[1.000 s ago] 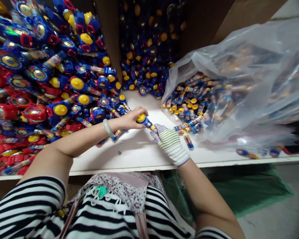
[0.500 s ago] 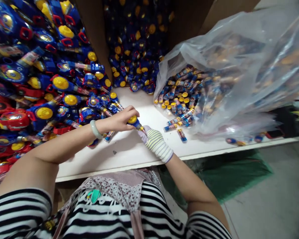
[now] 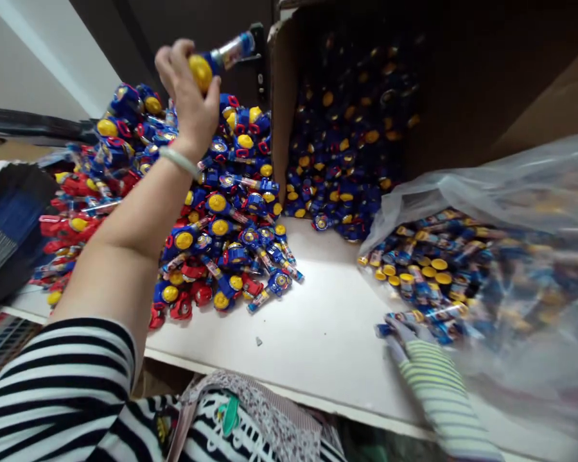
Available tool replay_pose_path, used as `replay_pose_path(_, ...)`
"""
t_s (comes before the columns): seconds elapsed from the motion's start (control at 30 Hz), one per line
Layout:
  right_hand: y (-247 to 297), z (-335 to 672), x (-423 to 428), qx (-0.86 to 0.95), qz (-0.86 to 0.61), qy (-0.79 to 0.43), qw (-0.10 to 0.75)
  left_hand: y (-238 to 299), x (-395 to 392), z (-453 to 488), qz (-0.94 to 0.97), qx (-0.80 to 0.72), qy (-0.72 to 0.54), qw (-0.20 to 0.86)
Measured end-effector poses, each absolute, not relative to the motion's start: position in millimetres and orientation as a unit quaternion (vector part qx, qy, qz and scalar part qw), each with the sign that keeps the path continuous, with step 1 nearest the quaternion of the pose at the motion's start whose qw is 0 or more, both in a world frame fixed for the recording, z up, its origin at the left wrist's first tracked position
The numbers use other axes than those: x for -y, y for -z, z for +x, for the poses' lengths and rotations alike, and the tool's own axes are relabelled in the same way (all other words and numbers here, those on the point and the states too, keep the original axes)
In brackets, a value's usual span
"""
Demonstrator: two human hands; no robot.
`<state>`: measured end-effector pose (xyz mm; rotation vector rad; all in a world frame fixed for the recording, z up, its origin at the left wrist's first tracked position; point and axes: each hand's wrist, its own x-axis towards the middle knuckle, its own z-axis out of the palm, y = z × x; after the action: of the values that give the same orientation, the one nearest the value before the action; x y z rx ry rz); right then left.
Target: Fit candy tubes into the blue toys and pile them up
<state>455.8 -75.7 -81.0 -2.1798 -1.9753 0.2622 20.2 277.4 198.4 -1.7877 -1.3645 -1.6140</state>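
Note:
My bare left hand, with a pale bangle at the wrist, is raised over the heap at the left. Its fingers are wrapped round a blue and yellow toy, whose clear tube with a blue end points up to the right. My right hand, in a striped glove, is low at the mouth of the plastic bag. Its fingers close on a small printed tube, partly hidden by them. Loose tubes with yellow caps lie just beyond that hand.
Blue, yellow and red toys are heaped on the white table. A cardboard box behind holds many more. At the right spreads a clear plastic bag full of tubes. A dark stack stands far left.
Both hands were together over the table on one toy. My left hand has carried the toy up and left above the heap; my right has moved to the tubes. The view has shifted left.

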Motion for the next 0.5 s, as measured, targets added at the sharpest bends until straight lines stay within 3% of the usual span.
replay_pose_path(0.07,85.7,450.9,76.8,0.673,-0.735,-0.069,0.048,-216.6,-327.9,16.5,-0.658,0.523,0.523,0.144)
replay_pose_path(0.2,89.2,436.0,73.8,0.666,-0.744,-0.037,0.016,-223.3,-372.7,24.7,-0.786,0.548,0.285,0.02)
replay_pose_path(0.3,87.5,435.4,74.0,0.662,-0.748,-0.051,0.021,-208.7,-354.5,39.6,-0.791,0.548,0.268,0.058)
replay_pose_path(0.43,87.1,435.0,74.7,0.661,-0.736,-0.082,0.122,-149.6,-280.9,85.6,-0.77,0.448,0.431,0.145)
replay_pose_path(0.5,89.2,429.4,71.1,0.636,-0.727,-0.122,0.227,-104.8,-244.0,123.4,-0.872,0.359,0.325,0.066)
